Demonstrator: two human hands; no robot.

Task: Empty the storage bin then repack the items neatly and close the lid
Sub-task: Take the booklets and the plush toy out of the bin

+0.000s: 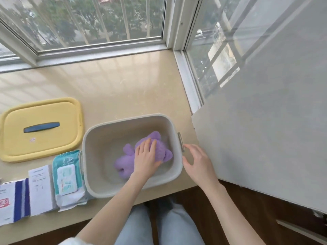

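A grey storage bin (99, 138) stands open on a beige window ledge. Inside it lies a purple plush toy (123, 167). My left hand (146, 157) reaches down into the bin and rests on the toy, fingers curled over it. Just outside the bin's right rim, beside its side handle (180, 141), my right hand (196, 160) hovers with fingers spread and holds nothing. The bin's yellow lid (40, 144) with a dark blue handle lies flat to the left.
A teal pack of wet wipes (68, 177) lies against the bin's left side. Left of it are a white box (41, 190) and a blue-striped white box (14, 202). Windows border the ledge (123, 85) behind and right. A grey wall panel (265, 129) rises at right.
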